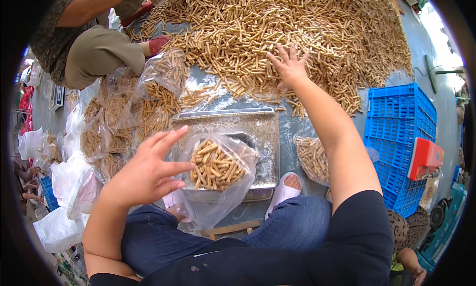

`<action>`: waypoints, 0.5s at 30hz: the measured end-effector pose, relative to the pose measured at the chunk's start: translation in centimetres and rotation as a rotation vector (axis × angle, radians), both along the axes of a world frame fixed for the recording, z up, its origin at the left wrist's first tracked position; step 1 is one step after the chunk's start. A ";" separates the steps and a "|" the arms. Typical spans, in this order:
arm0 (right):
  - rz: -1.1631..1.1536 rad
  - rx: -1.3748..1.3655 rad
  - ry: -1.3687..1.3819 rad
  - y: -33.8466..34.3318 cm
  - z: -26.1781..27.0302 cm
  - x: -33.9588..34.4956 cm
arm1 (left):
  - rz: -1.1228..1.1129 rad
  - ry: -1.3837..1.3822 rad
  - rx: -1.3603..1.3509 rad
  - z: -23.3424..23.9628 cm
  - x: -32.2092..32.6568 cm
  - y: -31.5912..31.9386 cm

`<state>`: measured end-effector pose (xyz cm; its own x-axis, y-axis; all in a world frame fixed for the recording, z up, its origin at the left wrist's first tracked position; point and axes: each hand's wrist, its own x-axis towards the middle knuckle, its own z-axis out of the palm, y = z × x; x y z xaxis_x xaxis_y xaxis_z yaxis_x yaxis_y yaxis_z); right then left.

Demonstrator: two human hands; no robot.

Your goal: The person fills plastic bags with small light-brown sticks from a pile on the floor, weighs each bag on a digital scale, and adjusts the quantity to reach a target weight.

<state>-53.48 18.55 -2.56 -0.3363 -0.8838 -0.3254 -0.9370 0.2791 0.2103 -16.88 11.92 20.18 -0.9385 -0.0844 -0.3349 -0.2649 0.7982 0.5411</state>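
A clear plastic bag [227, 208] sits open on a metal platform scale [223, 122] between my feet. Short brown sticks [215, 167], like cut dried roots or stick snacks, partly fill it. My left hand [152, 167] is at the bag's left side with its fingers spread; whether a fingertip touches the bag or the sticks I cannot tell. At arm's length, my right hand [292, 68] reaches over the near edge of a large heap of the same sticks [260, 25]. Its fingers are spread and nothing shows in it.
Filled clear bags [115, 118] crowd the floor at left, near a crouching person's knee [100, 51]. Another filled bag [312, 157] lies under my right forearm. Right of it stands a blue plastic crate [390, 118] with a red device [425, 159] against it. White bags [74, 182] lie at far left.
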 end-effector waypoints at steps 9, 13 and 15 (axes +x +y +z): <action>-0.369 -0.162 -0.108 -4.4 -3.0 -4.5 | -0.007 -0.170 0.144 -3.7 -2.6 -1.8; -0.482 -0.208 -0.073 -2.0 -5.9 -2.8 | -0.001 -0.138 0.153 -3.4 -2.5 -2.2; -0.441 -0.287 -0.116 -0.8 -6.0 -2.7 | 0.004 -0.114 0.127 -3.4 -1.9 -2.2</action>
<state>-56.16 17.74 -8.60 -0.6718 -0.7257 -0.1482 -0.7304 0.6823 -0.0300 -18.79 9.76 16.79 -0.8934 -0.0383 -0.4476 -0.3336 0.7239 0.6038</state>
